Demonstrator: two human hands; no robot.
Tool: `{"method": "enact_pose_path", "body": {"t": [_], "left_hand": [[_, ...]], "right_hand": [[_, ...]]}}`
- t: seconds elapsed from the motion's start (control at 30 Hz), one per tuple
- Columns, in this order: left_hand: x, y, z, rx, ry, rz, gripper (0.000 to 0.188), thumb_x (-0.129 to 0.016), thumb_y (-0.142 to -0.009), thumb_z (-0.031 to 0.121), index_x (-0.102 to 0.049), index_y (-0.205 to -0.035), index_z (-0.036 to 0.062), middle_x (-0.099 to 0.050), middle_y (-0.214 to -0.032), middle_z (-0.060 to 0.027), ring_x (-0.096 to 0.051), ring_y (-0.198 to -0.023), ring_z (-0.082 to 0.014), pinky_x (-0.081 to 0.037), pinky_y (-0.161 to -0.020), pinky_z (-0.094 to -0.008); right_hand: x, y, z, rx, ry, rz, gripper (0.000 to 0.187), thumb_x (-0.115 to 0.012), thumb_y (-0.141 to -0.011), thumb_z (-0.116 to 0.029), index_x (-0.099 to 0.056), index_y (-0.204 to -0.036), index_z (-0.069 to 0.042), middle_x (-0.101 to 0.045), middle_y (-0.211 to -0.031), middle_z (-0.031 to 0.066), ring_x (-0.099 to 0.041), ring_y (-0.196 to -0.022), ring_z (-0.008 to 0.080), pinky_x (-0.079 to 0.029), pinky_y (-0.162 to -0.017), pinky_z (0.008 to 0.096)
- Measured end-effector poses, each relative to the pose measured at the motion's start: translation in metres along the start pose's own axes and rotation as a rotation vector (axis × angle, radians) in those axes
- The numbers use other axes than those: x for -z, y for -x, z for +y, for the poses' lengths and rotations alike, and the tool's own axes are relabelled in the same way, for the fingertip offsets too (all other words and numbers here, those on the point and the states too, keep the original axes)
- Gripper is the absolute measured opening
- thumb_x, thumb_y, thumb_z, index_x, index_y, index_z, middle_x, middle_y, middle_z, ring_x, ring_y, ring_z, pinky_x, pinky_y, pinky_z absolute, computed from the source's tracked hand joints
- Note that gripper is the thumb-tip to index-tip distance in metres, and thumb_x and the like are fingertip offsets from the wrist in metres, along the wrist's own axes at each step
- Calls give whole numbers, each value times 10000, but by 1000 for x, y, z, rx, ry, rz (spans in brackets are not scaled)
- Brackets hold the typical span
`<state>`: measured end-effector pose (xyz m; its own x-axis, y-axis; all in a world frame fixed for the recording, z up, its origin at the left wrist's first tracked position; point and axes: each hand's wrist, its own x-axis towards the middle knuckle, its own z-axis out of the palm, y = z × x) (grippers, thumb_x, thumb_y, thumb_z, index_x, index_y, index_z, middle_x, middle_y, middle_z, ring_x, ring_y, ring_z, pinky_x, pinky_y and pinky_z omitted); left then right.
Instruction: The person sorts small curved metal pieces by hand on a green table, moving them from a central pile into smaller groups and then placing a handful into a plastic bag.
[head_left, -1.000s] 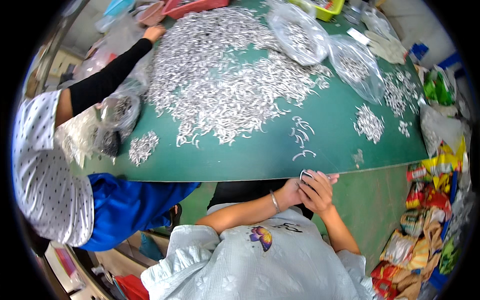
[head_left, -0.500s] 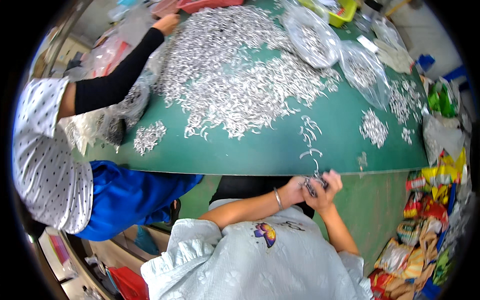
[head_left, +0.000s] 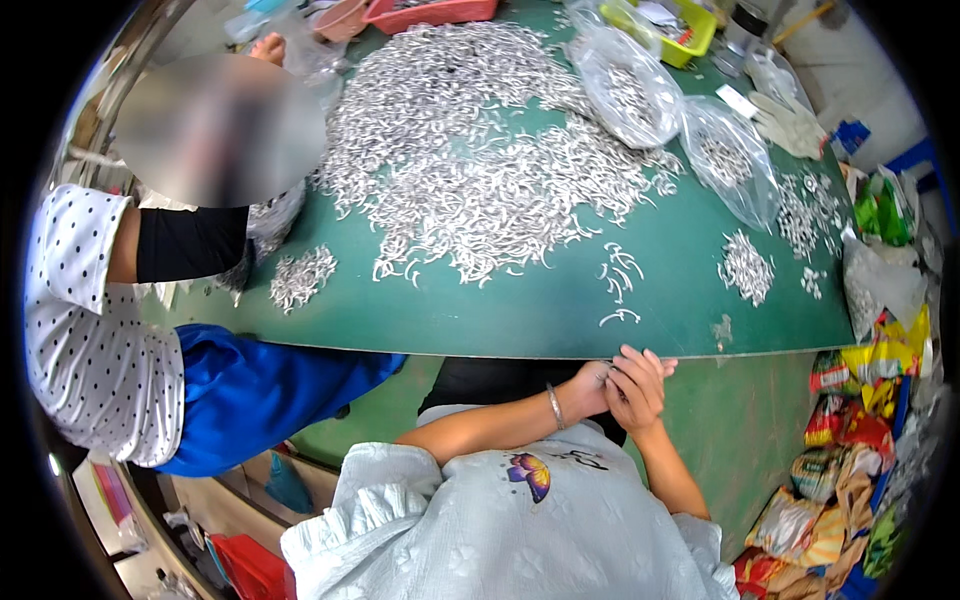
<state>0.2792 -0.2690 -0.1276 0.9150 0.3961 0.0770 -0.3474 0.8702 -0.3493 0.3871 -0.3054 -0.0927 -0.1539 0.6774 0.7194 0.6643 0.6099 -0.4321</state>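
Note:
My left hand [head_left: 590, 388] and my right hand [head_left: 638, 386] are pressed together just off the table's near edge. The right hand's bent fingers lie over the left hand, and both are closed. A small dark bit shows between them, but whatever they enclose is hidden. Ahead of them, a few thin curved metal pieces [head_left: 620, 270] lie strung out on the green table [head_left: 480, 325]. Beyond spreads a large heap of similar silvery curved pieces [head_left: 500, 200]. A smaller pile [head_left: 747, 268] sits to the right.
At my left a co-worker in a dotted shirt [head_left: 100, 330] reaches over the table. Clear bags of pieces [head_left: 720, 150], a yellow-green basket [head_left: 685, 35] and a red tray [head_left: 430, 12] stand at the back. Colourful packets [head_left: 840, 430] are stacked on the right.
My hands have closed together, and the curved metal pieces that showed between them are now hidden. The co-worker's arm has drawn back to the left.

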Motion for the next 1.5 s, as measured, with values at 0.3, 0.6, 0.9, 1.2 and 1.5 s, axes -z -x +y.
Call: {"method": "enact_pose_path", "body": {"t": [0.3,0.6,0.9,1.2,1.5], "left_hand": [[102,-27,-24,205,987,-481,225,-481,-974,182,-550,-1143,51,-554,-797,-12,-513,-620,-117,-509,-527,-262],[115,-7,-5,-78,174,132,131,-598,-895,71,-540,-1013,68,-557,-965,-51,-550,-909,-153,-540,-744,-281],[-23,-20,-38,-147,141,-362,356,-359,-1023,270,-496,-1166,-25,-545,-980,-71,-551,-942,-147,-487,-890,-244],[-182,-27,15,-474,-881,315,446,-305,-1018,306,-513,-1171,-58,-595,-1139,-179,-562,-1093,-237,-455,-986,-325],[-275,-113,114,-785,-773,372,266,-451,-965,213,-568,-1107,20,-598,-1049,-78,-592,-979,-183,-501,-898,-322]], "right_hand": [[-5,19,1,44,-64,-5,195,-766,-716,-67,-666,-884,-54,-657,-951,123,-643,-986,327,-462,-927,486],[-4,32,-13,40,-155,84,255,-790,-699,-104,-661,-909,-41,-626,-964,146,-612,-927,341,-481,-886,497],[14,-33,-40,139,-119,217,200,-757,-753,-69,-642,-915,-45,-618,-932,125,-613,-887,302,-504,-825,456],[-12,-134,-1,208,-468,275,342,-652,-839,-81,-577,-1148,46,-580,-1108,249,-564,-1030,407,-442,-927,508],[-38,-295,52,-179,-414,516,83,-575,-869,34,-617,-940,38,-605,-963,125,-589,-901,223,-468,-832,312]]}}
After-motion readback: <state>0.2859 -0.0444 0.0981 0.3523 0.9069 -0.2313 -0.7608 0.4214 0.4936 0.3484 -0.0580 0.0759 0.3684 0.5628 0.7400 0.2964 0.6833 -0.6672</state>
